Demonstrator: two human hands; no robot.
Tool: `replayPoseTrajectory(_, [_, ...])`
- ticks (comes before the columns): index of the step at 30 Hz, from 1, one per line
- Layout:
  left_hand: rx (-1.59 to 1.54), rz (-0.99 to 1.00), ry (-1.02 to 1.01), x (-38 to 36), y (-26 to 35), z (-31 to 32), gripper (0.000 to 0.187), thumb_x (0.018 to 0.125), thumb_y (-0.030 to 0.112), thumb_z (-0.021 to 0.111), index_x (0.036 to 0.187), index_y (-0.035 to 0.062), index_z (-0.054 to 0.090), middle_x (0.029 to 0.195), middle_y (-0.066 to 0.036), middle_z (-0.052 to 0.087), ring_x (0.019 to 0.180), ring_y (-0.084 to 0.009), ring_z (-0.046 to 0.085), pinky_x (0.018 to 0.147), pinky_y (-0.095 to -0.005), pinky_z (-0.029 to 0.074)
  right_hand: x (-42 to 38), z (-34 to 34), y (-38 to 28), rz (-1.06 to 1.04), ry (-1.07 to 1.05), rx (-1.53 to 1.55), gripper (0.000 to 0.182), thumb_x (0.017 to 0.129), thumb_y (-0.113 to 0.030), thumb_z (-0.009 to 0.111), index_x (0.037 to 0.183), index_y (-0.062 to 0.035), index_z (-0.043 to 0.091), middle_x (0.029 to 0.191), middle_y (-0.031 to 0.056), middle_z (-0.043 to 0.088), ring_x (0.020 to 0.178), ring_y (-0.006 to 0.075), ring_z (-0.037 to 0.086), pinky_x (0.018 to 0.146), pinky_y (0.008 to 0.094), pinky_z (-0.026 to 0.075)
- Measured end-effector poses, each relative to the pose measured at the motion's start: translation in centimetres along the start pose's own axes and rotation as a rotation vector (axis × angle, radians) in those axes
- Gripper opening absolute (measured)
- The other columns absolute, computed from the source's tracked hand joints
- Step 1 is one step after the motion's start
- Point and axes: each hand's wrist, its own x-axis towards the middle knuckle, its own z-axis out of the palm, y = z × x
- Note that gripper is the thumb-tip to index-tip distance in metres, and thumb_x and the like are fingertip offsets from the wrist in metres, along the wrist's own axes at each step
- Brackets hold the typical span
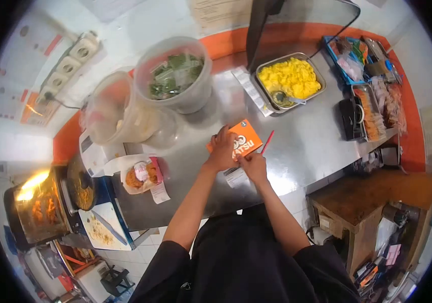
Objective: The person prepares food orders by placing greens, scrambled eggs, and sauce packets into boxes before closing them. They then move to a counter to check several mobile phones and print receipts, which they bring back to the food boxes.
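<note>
An orange cardboard box [248,136] with white lettering lies on the steel counter in front of me. My left hand [220,151] is laid over its left side, fingers curled around the edge. At the box's lower edge, my right hand [253,164] is closed with a thin red pen [268,141] sticking up out of it. Its fingertips touch or nearly touch the box; the pen's lower end is hidden. A white printed slip [236,178] shows just below the box, between my wrists. To the left sits an open paper box of fried food [141,174] with another slip [160,193] beside it.
Behind stand a tub of wrapped green packets [178,76] and a clear container [112,111]. A metal tray [320,91] holds yellow food. Packets in a blue basket [345,70] lie far right. At left, a knife [110,227] rests on a cutting board [94,235].
</note>
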Motion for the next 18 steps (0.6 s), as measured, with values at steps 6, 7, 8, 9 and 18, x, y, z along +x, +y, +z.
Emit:
replayPoseTrajectory(6, [-0.005, -0.035, -0.109, 0.3, 0.3, -1.0, 0.090, 0.054, 0.020, 0.092, 0.129, 0.0138, 0.044, 0.162, -0.029, 0.023, 0.154, -0.0427, 0.018, 0.118, -0.0559, 0.017, 0.1, -1.0, 3.4, -0.083, -0.179, 0.397, 0.034, 0.095, -0.028, 0.075, 0.077, 0.0020, 0.074, 0.062, 0.0011, 0.064, 0.062, 0.0064, 0.058, 0.057, 0.0283, 0.046])
replayPoseTrajectory(7, [0.003, -0.035, -0.115, 0.3, 0.3, -1.0, 0.091, 0.054, 0.021, 0.093, 0.129, 0.0138, 0.043, 0.162, -0.029, 0.023, 0.154, -0.0425, 0.018, 0.118, -0.0560, 0.017, 0.8, -0.7, 4.6, -0.140, -0.172, 0.277, 0.032, 0.091, -0.028, 0.078, 0.082, 0.0021, 0.075, 0.067, 0.0072, 0.069, 0.063, 0.0119, 0.064, 0.060, 0.0317, 0.050])
replayPoseTrajectory(8, [0.011, -0.035, -0.124, 0.3, 0.3, -1.0, 0.091, 0.053, 0.021, 0.093, 0.129, 0.0139, 0.043, 0.161, -0.030, 0.023, 0.154, -0.0423, 0.018, 0.118, -0.0561, 0.017, 1.4, -1.1, 4.1, -0.109, -0.192, 0.119, 0.031, 0.090, -0.029, 0.079, 0.084, 0.0021, 0.075, 0.070, 0.0097, 0.071, 0.064, 0.0147, 0.066, 0.062, 0.0331, 0.051])
replayPoseTrajectory(9, [0.002, -0.026, -0.122, 0.2, 0.3, -1.0, 0.091, 0.054, 0.022, 0.094, 0.129, 0.0140, 0.043, 0.161, -0.030, 0.023, 0.154, -0.0423, 0.018, 0.118, -0.0561, 0.017, 2.0, -1.9, 2.5, -0.076, -0.215, -0.036, 0.031, 0.088, -0.029, 0.080, 0.085, 0.0020, 0.075, 0.073, 0.0121, 0.072, 0.066, 0.0176, 0.068, 0.063, 0.0345, 0.052])
replayPoseTrajectory(18, [-0.036, 0.009, -0.113, 0.0, 0.1, -1.4, 0.081, 0.070, 0.038, 0.089, 0.131, 0.0139, 0.042, 0.162, -0.030, 0.024, 0.154, -0.0427, 0.017, 0.119, -0.0571, 0.014, -4.7, -3.2, -1.2, -0.016, -0.318, 0.112, 0.031, 0.081, -0.017, 0.082, 0.096, -0.0015, 0.059, 0.089, 0.0113, 0.067, 0.082, 0.0222, 0.065, 0.078, 0.0353, 0.052])
